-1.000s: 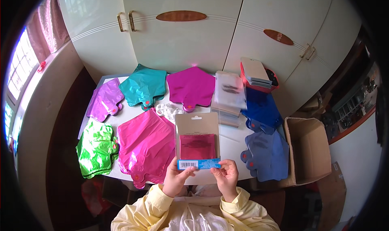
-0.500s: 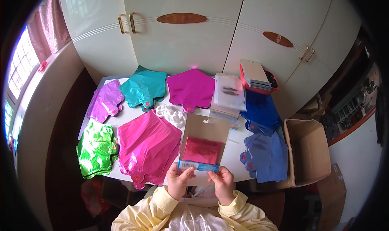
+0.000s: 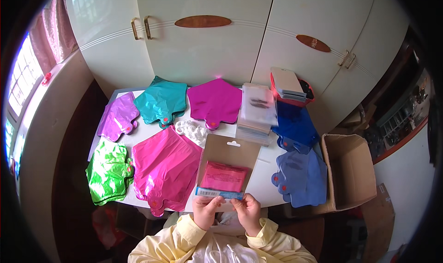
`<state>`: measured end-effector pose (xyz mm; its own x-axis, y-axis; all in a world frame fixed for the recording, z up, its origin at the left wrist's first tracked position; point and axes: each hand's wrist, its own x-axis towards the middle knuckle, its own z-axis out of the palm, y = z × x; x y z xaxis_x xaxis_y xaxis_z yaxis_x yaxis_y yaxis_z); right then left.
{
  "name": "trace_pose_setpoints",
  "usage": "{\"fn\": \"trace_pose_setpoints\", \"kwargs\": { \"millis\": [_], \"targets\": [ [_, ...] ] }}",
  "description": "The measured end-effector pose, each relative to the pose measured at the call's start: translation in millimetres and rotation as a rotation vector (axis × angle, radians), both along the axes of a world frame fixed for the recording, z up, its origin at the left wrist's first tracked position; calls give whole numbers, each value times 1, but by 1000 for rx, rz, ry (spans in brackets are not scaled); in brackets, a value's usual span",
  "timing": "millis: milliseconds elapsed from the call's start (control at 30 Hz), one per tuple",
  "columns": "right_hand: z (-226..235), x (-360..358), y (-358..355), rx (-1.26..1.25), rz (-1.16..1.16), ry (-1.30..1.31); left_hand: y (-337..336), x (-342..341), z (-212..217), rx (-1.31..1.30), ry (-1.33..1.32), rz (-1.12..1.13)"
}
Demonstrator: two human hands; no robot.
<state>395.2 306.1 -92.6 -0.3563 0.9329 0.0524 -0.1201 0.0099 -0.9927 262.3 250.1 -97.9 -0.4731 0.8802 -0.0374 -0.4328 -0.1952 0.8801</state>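
Observation:
Between both hands, just off the table's front edge, is a flat hanging package with a folded pink foil piece, a blue strip and a barcode. My left hand pinches its lower edge at the left. At the lower right, the thumb and fingers of my right hand grip the same edge. Left of the package lies a stack of flat pink foil balloons. Behind it sits a bundle of white string. Clear plastic sleeves are stacked at the back right.
Flat foil balloons lie around the white table: green, purple, teal, magenta, dark blue and light blue. A red basket holds cards. An open cardboard box stands right; cabinets rise behind.
The package has shifted slightly left and down, with its face catching more light. My right hand has moved left, closer to my left hand. The view has shifted a little.

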Motion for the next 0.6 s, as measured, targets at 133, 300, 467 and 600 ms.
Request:
{"fn": "trace_pose_setpoints", "kwargs": {
  "millis": [133,300,467,600],
  "targets": [
    [3,0,-5,1,24,-57,2,4,4,108,-154,2],
    [-8,4,-6,114,157,-126,3,0,4,215,-223,-42],
    [50,54,41,-41,70,192,-23,-42,10,185,2,-140],
    [85,84,69,-66,415,70,-39,-57,9,107,146,-181]
  ]
}}
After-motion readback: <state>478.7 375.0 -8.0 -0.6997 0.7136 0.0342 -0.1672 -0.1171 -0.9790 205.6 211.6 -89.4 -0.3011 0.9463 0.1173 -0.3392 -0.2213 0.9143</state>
